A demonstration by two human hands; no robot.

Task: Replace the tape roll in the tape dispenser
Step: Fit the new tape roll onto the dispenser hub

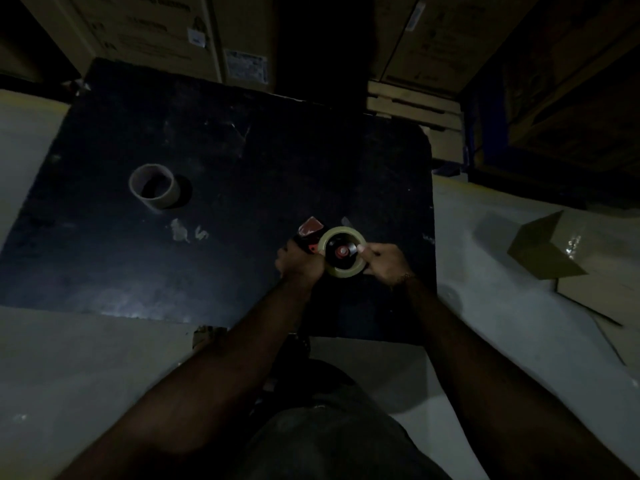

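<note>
A red and black tape dispenser (309,233) is held over the dark table (225,168), near its front right. A pale tape roll (341,270) sits around the dispenser's red hub. My left hand (299,263) grips the dispenser's body from the left. My right hand (382,261) holds the roll's right side, thumb on its rim. An empty cardboard core (154,187) lies on its side at the table's left, apart from both hands. The scene is dim, and the dispenser's handle is hidden by my left hand.
Stacked cardboard boxes (166,32) stand behind the table, with wooden pallet boards (412,100) at the back right. An open cardboard box (568,251) lies on the pale floor to the right. A small cardboard scrap (207,336) lies under the table's front edge.
</note>
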